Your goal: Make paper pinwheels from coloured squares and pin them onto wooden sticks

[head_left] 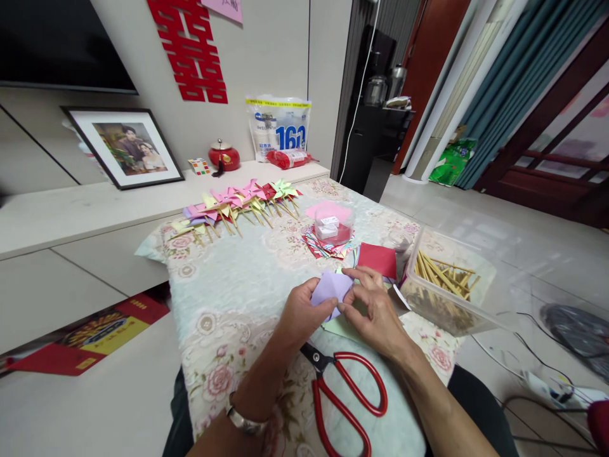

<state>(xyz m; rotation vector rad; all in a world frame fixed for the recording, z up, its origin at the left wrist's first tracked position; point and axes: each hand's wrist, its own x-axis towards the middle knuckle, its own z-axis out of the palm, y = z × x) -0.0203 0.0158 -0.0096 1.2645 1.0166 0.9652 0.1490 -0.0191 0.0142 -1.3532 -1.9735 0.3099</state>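
A piece of purple paper (pixel 328 287), creased and partly folded, is held up between my two hands above the table. My left hand (pixel 304 304) grips its left side, thumb on the near face. On the right edge, the fingers and thumb of my right hand (pixel 373 304) pinch the paper. Under the hands lies light green paper (pixel 345 327), partly hidden. Red-handled scissors (pixel 349 393) rest on the cloth just below, their blades partly covered by my left wrist.
Several paper pinwheels on sticks (pixel 238 200) lie at the far left of the flowered tablecloth (pixel 238 266). A clear round tub (pixel 335 222) sits on patterned paper beside red paper (pixel 375 259). To the right stands a plastic box (pixel 447 304) of wooden sticks (pixel 447 276).
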